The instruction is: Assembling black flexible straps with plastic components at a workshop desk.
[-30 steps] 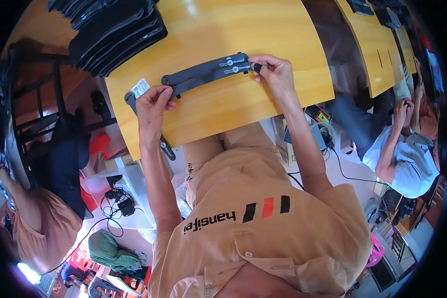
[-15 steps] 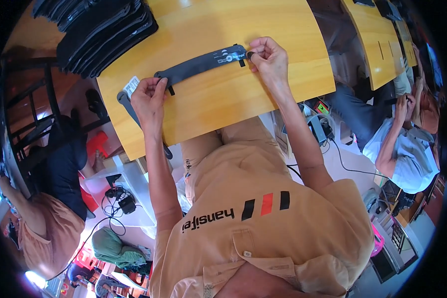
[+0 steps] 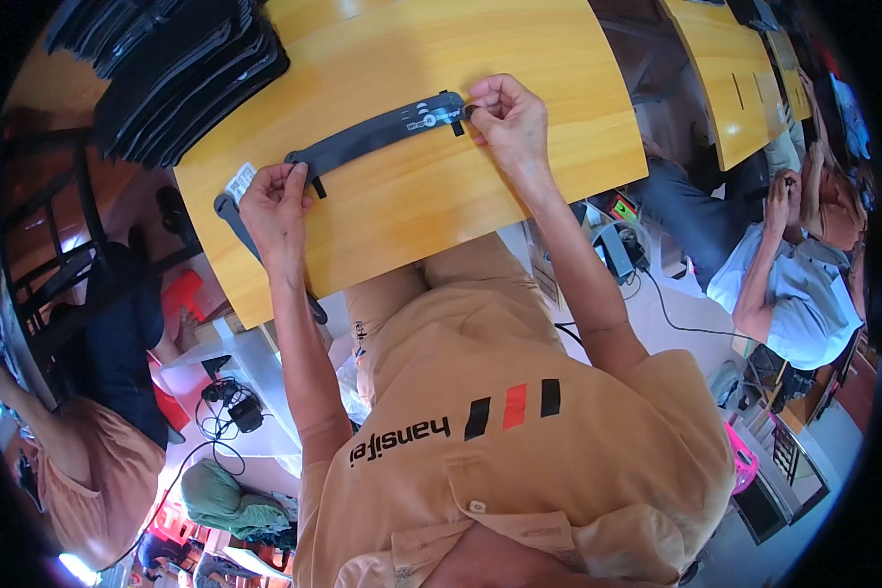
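A dark grey flat strap (image 3: 367, 136) with white print stretches across the wooden table, with short black tabs sticking out near each end. My left hand (image 3: 277, 211) pinches its left end between thumb and fingers. At the strap's right end, my right hand (image 3: 513, 127) is closed in a pinch on a small dark loop. A second grey band (image 3: 233, 216) runs under my left wrist toward the table's near edge, and I cannot tell whether it joins the strap. A white printed tag (image 3: 240, 180) stands out beside my left hand.
The wooden table (image 3: 392, 235) holds a tall pile of black flat pieces (image 3: 201, 88) at its far left. Black metal framing (image 3: 64, 196) stands left of it. Co-workers sit at both sides, one in a light blue shirt (image 3: 794, 299). Cables and a black adapter (image 3: 245, 414) lie lower left.
The view has shifted slightly, so the table, strap and both hands appear a little further left. Both hands keep their pinch on the strap's ends.
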Demonstrator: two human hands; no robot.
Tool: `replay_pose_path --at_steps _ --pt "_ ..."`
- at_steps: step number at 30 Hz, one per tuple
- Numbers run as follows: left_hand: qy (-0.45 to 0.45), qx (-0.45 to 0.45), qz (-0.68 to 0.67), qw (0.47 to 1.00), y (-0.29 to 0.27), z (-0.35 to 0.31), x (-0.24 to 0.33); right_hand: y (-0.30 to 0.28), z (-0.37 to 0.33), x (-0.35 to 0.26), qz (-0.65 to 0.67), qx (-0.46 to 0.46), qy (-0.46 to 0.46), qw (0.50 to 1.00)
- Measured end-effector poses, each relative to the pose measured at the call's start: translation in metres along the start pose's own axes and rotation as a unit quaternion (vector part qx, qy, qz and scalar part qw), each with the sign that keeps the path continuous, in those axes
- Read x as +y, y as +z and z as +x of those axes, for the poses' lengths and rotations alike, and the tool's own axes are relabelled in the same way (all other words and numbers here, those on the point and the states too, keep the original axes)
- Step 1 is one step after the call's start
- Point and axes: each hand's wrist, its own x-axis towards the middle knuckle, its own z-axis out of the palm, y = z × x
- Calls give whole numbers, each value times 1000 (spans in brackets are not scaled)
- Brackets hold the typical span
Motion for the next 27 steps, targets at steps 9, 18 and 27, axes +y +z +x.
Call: replay_pose_path --at_steps 9,18,27 --pt "-5 -6 14 1000 0 0 1 2 0 -4 -46 13 -7 999" --pt "1 -5 36 999 2 -1 6 1 0 -3 -70 18 -14 997" --pt "4 5 77 997 3 -1 10 2 0 -5 -82 17 -19 996"
